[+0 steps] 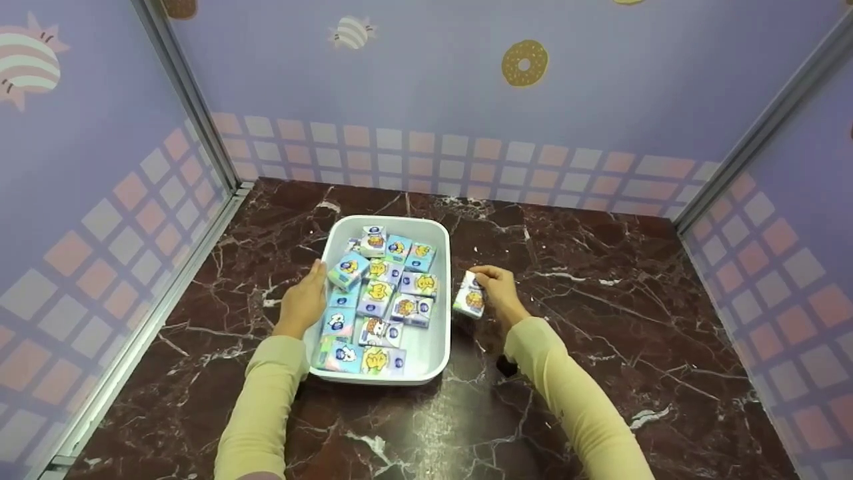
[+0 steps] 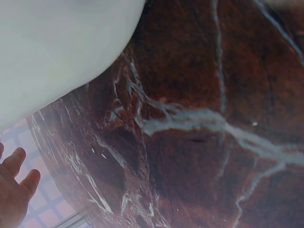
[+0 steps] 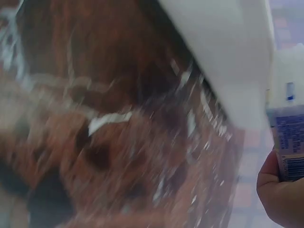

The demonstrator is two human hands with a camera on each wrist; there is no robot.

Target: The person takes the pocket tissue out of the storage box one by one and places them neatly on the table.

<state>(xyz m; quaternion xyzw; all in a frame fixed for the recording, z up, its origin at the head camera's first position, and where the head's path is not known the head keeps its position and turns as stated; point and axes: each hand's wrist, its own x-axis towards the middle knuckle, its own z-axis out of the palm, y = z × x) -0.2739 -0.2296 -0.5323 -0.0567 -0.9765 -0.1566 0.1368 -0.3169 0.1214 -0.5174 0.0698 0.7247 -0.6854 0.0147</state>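
Note:
In the head view a white plastic tub (image 1: 436,347) holds several small tissue packs (image 1: 376,297) with cartoon animal prints, mostly laid flat in rows. One blue pack (image 1: 348,269) lies tilted on top of others near the left wall. My left hand (image 1: 303,300) is at the tub's left rim, fingers extended; in the left wrist view its fingertips (image 2: 31,180) show at the lower left. Just outside the right rim, my right hand (image 1: 498,293) pinches a tissue pack (image 1: 470,298). The right wrist view shows this pack's printed, barcoded side (image 3: 290,135) above the thumb.
The tub stands on a dark red marble-patterned table (image 1: 600,320) with white veins. Purple printed panels (image 1: 426,73) enclose it at the back and both sides, with a metal rail (image 1: 153,327) along the left edge. A small black object (image 1: 506,366) shows beside the right sleeve.

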